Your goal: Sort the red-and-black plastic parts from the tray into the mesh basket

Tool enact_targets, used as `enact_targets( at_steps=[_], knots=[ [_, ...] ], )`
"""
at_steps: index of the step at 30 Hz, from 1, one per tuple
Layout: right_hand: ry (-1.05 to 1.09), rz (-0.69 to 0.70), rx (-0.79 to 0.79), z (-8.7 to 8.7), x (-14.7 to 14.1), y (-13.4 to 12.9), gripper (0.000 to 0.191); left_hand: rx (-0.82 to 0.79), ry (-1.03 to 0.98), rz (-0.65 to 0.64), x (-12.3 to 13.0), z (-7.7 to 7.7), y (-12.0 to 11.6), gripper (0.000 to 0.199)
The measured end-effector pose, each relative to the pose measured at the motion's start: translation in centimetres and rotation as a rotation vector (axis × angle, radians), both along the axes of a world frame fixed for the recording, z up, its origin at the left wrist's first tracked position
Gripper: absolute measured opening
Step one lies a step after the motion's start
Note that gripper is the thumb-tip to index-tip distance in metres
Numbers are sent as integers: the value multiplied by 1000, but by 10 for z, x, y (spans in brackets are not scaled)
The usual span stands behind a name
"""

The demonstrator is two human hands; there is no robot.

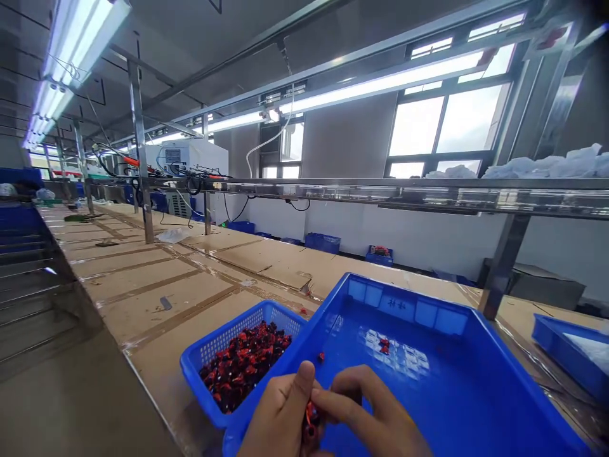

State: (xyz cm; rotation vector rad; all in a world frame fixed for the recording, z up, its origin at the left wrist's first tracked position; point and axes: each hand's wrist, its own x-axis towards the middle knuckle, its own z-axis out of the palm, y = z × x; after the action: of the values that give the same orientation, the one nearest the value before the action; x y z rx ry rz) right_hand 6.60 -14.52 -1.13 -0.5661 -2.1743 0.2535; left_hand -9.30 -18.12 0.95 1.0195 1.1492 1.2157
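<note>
My left hand [285, 409] is closed around one or more small red-and-black pieces [310, 419], mostly hidden by the fingers. Close against it, my right hand [375, 416] pinches at the same spot with thumb and forefinger; whether it grips a piece of its own is hidden. Both hands are over the near left part of a large blue tray [409, 304]. A few red-and-black pieces [384, 346] lie on the tray floor. Left of the tray, a blue perforated basket [197, 362] holds a heap of the same small pieces [247, 362].
The long table [128, 279] is covered in taped cardboard. A metal shelf [361, 187] on posts [507, 266] runs above it, with white plastic bags [547, 166] on top. Another blue tray [566, 349] stands at right. A white machine [195, 155] sits farther back.
</note>
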Motion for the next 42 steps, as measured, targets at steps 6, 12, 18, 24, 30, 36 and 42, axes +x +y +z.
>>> enact_targets(
  at_steps=[6,12,18,24,30,36,42],
  knots=[
    [-29,97,27,16,1,-2,33,32,123,98,6,2,-5,60],
    [-215,46,134,22,0,-8,38,-100,124,99,1,-8,-5,60],
    [-334,-50,106,25,0,-15,35,-151,150,101,2,-6,-7,64],
    [-403,-133,7,29,-2,-20,29,-129,223,120,3,-3,-7,67],
    [-351,-110,-73,24,-7,-24,36,-64,141,97,3,-4,-7,66],
    [-174,-9,-118,25,-5,-24,32,-107,97,54,4,-2,-7,55],
    [-97,-48,75,21,-4,-22,28,-38,-93,-80,6,-1,2,39]
  ],
)
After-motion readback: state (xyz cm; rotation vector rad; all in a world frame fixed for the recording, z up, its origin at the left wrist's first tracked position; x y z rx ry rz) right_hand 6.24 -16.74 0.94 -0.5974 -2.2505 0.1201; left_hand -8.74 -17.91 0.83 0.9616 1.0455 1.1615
